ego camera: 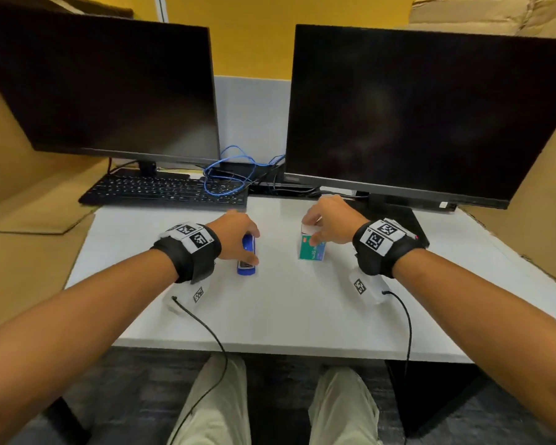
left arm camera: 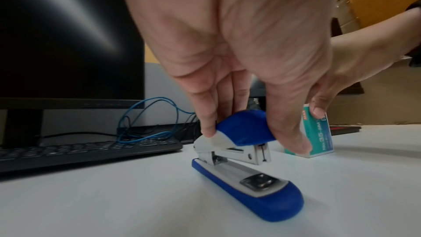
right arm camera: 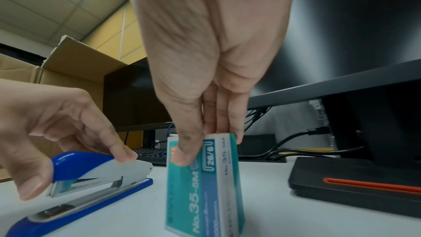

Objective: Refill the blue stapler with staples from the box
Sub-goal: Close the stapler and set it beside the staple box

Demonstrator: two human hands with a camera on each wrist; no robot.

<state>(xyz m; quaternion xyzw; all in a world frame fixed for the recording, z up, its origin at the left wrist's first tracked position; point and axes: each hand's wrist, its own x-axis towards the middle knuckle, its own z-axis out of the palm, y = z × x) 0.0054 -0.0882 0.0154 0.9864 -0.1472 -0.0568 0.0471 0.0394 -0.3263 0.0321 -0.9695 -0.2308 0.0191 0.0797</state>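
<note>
The blue stapler [ego camera: 247,256] [left arm camera: 248,177] [right arm camera: 91,176] lies on the white desk [ego camera: 286,309], its base flat on the surface. My left hand [ego camera: 238,237] [left arm camera: 239,129] [right arm camera: 75,161] grips its blue-and-grey top arm between the thumb and fingers, and the arm is lifted a little off the base. To the right stands the teal staple box [ego camera: 312,248] [left arm camera: 318,136] [right arm camera: 205,186], printed "No.35-5M". My right hand [ego camera: 321,228] [right arm camera: 212,143] pinches the box near its top, thumb in front and fingers behind.
Two dark monitors [ego camera: 103,91] [ego camera: 430,117] stand at the back of the desk, a black keyboard [ego camera: 164,191] and blue cables [ego camera: 228,175] between them. A black monitor base [right arm camera: 355,185] with an orange stripe lies right of the box. Cardboard boxes [right arm camera: 68,64] flank the desk.
</note>
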